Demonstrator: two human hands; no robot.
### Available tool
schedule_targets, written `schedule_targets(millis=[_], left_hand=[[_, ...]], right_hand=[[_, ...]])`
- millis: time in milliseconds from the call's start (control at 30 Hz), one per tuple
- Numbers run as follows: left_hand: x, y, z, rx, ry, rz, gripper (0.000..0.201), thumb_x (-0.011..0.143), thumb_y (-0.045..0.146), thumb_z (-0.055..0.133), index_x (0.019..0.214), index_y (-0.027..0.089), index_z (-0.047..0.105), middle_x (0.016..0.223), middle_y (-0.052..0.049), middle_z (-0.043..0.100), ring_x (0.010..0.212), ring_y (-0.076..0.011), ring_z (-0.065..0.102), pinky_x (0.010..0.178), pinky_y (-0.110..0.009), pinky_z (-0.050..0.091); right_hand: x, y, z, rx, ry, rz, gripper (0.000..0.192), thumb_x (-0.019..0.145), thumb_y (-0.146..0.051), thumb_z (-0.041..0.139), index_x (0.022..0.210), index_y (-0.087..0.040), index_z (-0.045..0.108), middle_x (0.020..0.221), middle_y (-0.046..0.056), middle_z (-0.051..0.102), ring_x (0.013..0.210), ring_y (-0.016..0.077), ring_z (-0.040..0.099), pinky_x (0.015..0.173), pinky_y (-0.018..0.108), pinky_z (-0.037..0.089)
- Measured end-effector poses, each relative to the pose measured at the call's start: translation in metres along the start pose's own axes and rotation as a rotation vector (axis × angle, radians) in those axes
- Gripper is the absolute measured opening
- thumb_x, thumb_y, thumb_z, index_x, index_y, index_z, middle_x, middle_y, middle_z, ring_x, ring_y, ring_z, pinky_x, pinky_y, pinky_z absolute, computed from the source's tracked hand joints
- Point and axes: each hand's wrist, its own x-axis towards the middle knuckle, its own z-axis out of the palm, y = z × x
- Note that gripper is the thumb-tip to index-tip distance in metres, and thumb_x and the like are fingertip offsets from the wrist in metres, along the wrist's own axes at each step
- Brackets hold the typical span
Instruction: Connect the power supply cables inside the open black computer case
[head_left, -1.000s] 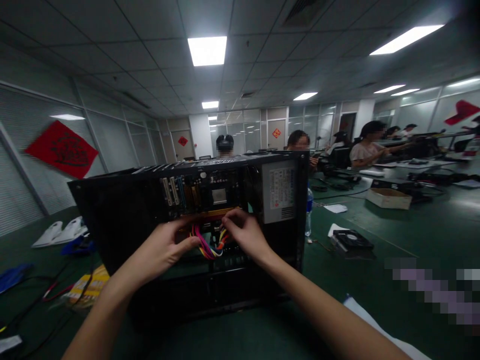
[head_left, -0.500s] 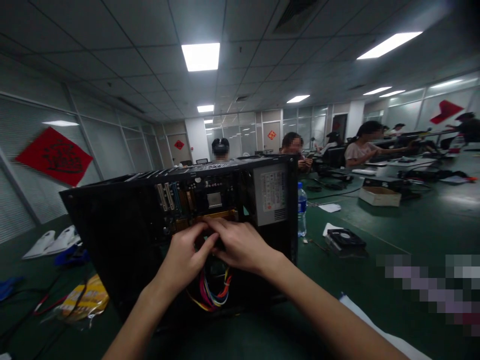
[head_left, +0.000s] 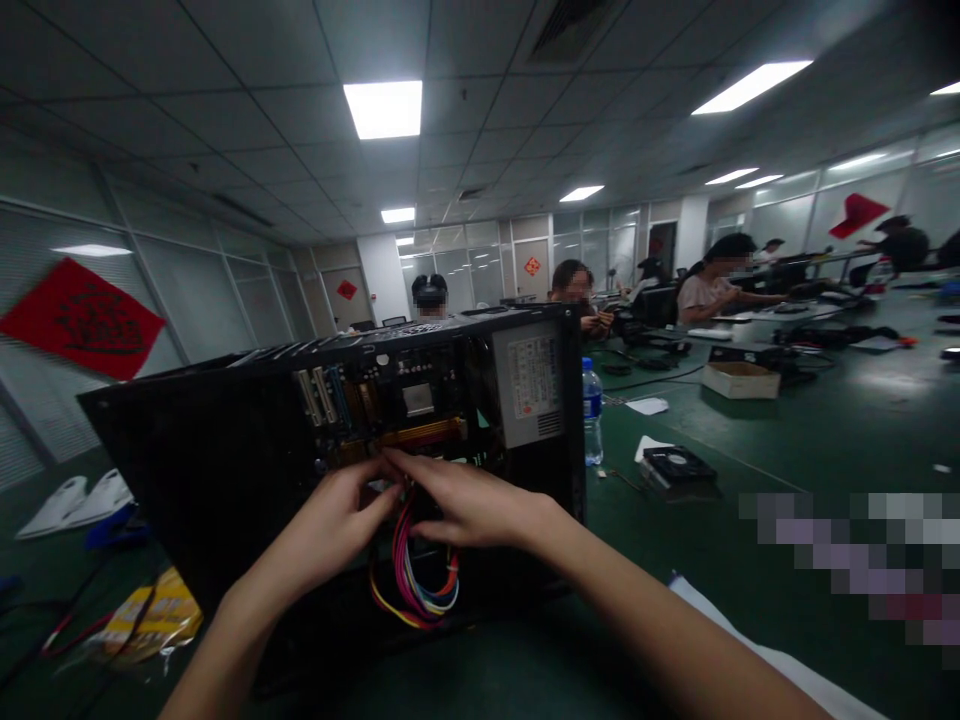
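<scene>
An open black computer case [head_left: 202,450] stands upright on the green table [head_left: 750,560] in front of me, its motherboard [head_left: 390,400] and grey power supply [head_left: 529,380] showing. My left hand [head_left: 330,525] and my right hand [head_left: 469,500] reach inside together, fingertips meeting at the top of a bundle of coloured wires [head_left: 416,580] that loops down below them. Both hands pinch at the bundle's connector, which my fingers hide.
A water bottle [head_left: 592,412] stands right of the case. A loose fan [head_left: 675,467] and papers lie beyond it, a cardboard box [head_left: 739,380] farther back. A yellow bag [head_left: 150,620] and cables lie at left. Several people sit at far tables.
My hands have come together over the wire bundle and shifted slightly left and down. The wire loop now hangs lower below them. The view has drifted right.
</scene>
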Motion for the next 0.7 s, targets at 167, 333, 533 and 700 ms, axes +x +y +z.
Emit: schedule_targets(millis=[167,333,533,700], left_hand=[[0.001,0.001,-0.002,0.195,0.1,0.003,0.032,0.084,0.021,0.042,0.099,0.018,0.069,0.103,-0.008,0.074,0.096,-0.0251,0.068,0.09,-0.038,0.053],[-0.002,-0.007,-0.026,0.24,0.171,-0.015,0.044,0.069,0.01,0.037,0.1,0.017,0.068,0.108,-0.007,0.073,0.101,-0.0226,0.068,0.09,-0.033,0.055],[-0.01,-0.016,-0.05,0.265,0.248,0.066,0.036,0.076,0.019,0.047,0.107,0.016,0.065,0.111,-0.008,0.071,0.105,-0.0245,0.066,0.096,-0.037,0.053],[-0.009,0.004,-0.036,0.197,0.23,0.171,0.033,0.084,0.037,0.06,0.109,0.017,0.066,0.102,-0.007,0.074,0.088,-0.0215,0.071,0.079,-0.031,0.058]], right_hand=[[0.003,0.003,-0.004,-0.227,0.153,0.044,0.043,0.092,-0.023,0.059,0.134,-0.016,0.051,0.114,0.014,0.064,0.108,0.0248,0.057,0.089,0.038,0.049],[0.005,0.003,-0.002,-0.31,0.569,-0.052,0.016,0.093,-0.016,0.052,0.103,-0.014,0.064,0.106,0.014,0.061,0.103,0.0232,0.055,0.088,0.038,0.049],[0.006,0.001,0.005,-0.044,0.803,-0.021,0.022,0.091,-0.011,0.051,0.109,-0.02,0.059,0.11,0.009,0.057,0.107,0.02,0.057,0.092,0.036,0.049],[0.009,-0.003,0.008,0.059,0.898,0.047,0.018,0.09,-0.013,0.052,0.105,-0.021,0.059,0.109,0.008,0.059,0.106,0.0194,0.058,0.092,0.035,0.049]])
